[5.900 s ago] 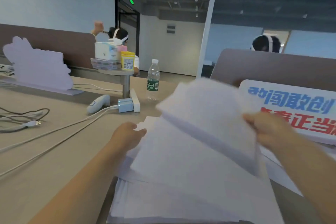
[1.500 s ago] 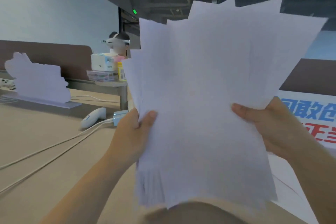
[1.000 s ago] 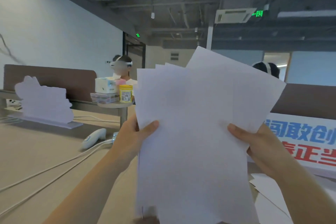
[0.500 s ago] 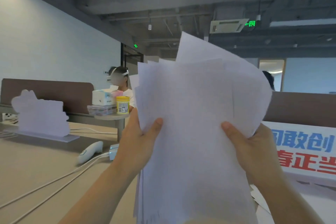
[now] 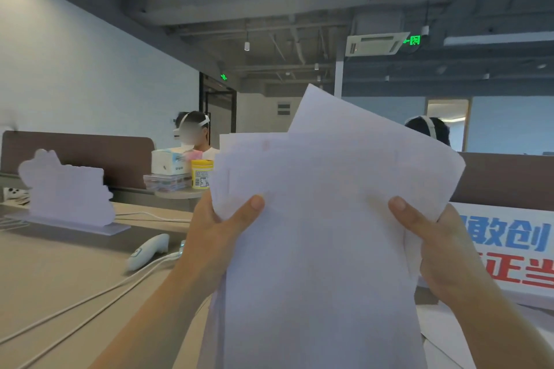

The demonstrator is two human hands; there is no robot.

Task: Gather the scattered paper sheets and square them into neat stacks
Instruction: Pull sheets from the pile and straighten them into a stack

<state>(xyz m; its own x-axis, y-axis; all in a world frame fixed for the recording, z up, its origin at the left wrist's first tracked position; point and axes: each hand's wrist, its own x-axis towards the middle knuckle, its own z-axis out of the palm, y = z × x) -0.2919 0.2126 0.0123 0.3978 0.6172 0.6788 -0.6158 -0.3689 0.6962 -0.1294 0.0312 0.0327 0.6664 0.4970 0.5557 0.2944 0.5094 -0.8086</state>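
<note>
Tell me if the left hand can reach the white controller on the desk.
Not as it stands, probably: the left hand grips the paper stack. Nothing lies between it and the controller, so once freed it likely could.

I see a tan desk [image 5: 54, 272] on my left — white cables [image 5: 99, 293] run across it, with a white controller [image 5: 147, 252] lying beside them. Behind, a pale cut-out sign [image 5: 66, 198] stands upright. A tissue box [image 5: 168, 162] and a yellow jar [image 5: 201, 174] sit further back — on the right, a banner [image 5: 509, 249] with blue and red characters.
</note>
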